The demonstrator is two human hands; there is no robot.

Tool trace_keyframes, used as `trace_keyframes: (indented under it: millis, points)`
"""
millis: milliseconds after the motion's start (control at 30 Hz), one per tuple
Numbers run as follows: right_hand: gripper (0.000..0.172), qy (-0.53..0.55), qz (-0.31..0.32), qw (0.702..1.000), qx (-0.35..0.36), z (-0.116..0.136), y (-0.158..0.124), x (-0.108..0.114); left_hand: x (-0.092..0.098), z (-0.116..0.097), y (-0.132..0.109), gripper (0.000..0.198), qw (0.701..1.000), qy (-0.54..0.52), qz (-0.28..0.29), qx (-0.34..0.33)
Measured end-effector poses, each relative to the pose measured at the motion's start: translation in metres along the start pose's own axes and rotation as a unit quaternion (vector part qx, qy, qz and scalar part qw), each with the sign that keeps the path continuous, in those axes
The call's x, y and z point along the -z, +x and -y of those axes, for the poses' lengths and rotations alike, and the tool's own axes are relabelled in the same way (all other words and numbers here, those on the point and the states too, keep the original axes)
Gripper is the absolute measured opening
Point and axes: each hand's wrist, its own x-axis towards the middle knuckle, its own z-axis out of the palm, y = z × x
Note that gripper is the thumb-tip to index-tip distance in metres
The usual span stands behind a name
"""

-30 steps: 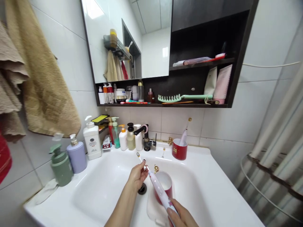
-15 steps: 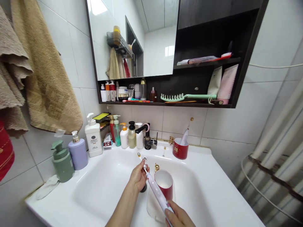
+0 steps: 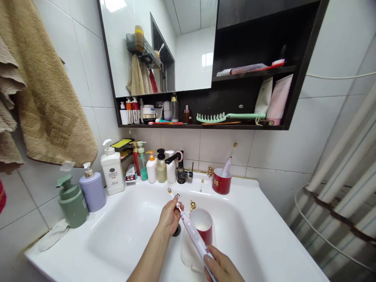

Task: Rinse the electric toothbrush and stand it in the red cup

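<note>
Over the sink, my left hand [image 3: 169, 216] pinches a small toothbrush head [image 3: 170, 191] with its bristle end pointing up and away. My right hand [image 3: 222, 265] is wrapped round the lower part of a pale pink electric toothbrush handle [image 3: 192, 234], which slants up towards the left hand. A thin shaft shows between handle and brush head; whether the two still touch I cannot tell. Just beyond the handle, a red cup [image 3: 207, 232] with a white inside stands in the basin on a whitish tray [image 3: 188, 252].
On the sink's [image 3: 117, 219] back edge are a black faucet [image 3: 181, 171], another red cup [image 3: 222, 184] holding a toothbrush, and a small brush head [image 3: 201, 185]. Several pump bottles [image 3: 113, 170] line the left side. A mirror cabinet [image 3: 202, 126] overhangs the back.
The view has shifted slightly, so everything sits a little further left. Both hands keep their grips on the brush head and the handle, with little other visible difference.
</note>
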Motion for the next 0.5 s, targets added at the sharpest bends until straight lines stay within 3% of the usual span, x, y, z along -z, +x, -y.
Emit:
trace_keyframes:
  millis: [500]
  points:
    - [0.041,0.014,-0.019,1.000,-0.012,0.0008,0.0003,0.0002,-0.0008,0.0085,-0.0055,0.017,0.995,0.085,0.044,-0.002]
